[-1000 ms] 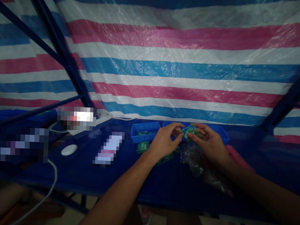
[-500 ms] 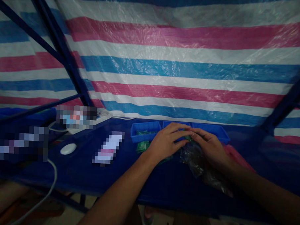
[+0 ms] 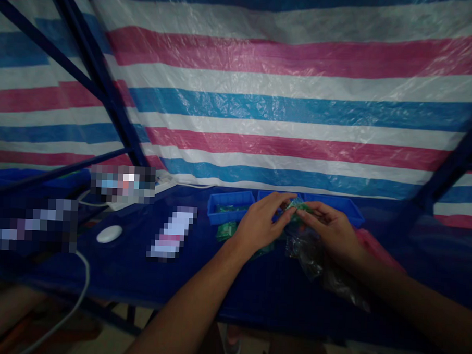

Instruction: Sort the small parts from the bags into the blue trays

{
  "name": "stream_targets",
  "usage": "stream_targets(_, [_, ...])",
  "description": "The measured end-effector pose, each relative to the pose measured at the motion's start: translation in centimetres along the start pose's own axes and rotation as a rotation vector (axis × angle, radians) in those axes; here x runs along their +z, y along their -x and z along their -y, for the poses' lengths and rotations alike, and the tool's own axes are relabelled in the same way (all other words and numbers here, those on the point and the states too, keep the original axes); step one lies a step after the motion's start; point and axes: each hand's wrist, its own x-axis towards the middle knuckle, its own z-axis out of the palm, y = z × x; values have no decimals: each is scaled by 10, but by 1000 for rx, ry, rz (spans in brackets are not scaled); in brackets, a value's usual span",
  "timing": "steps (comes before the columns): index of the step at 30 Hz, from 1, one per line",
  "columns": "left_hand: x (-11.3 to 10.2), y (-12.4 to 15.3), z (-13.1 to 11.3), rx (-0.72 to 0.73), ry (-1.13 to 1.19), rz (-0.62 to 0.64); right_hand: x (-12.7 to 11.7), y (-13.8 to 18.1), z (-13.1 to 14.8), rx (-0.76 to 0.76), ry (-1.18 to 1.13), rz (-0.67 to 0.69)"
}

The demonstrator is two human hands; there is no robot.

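Striped sheet: backdrop of white, blue and pink bands (image 3: 286,109), its plastic surface creased and glossy, with dark blue frame bars (image 3: 106,101) at the left.
Table: dark blue top (image 3: 200,287), dimly lit.
Green packet: small, shiny piece (image 3: 296,204) between the two hands, above the table and in front of the bins; its contents are too small to tell.
Left hand: thumb and fingers bent together (image 3: 262,217), their tips clamped on the left side of the packet.
Right hand: thumb and fingers closed on the packet's right side (image 3: 331,225); some fingers are hidden behind it.
Blue bins: a row of three along the far edge; the left bin (image 3: 229,217) contains green pieces, while the middle bin (image 3: 267,195) and right bin (image 3: 351,217) are partly covered by the hands.
Loose green packets: lying on the table (image 3: 226,231) in front of the left bin, beside the left wrist.
Clear plastic bags: crumpled (image 3: 308,259), below the right hand.
Pink item: beyond the right forearm (image 3: 379,250), partly hidden.
Left of the bins: a pixelated slab (image 3: 173,231), a white oval object (image 3: 109,234) and a pale cable (image 3: 86,277).
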Motion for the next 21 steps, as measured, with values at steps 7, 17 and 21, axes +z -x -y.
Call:
stream_targets(7, [-1,-1,0,127,-27,62,-5,-3,-3,77,-187,-33])
stream_targets(17, [2,0,8,141,-62,103,-3,0,5,164,-210,-73])
stream_targets(21, [3,-1,8,64,-64,-10,-1,2,11,191,-167,-22])
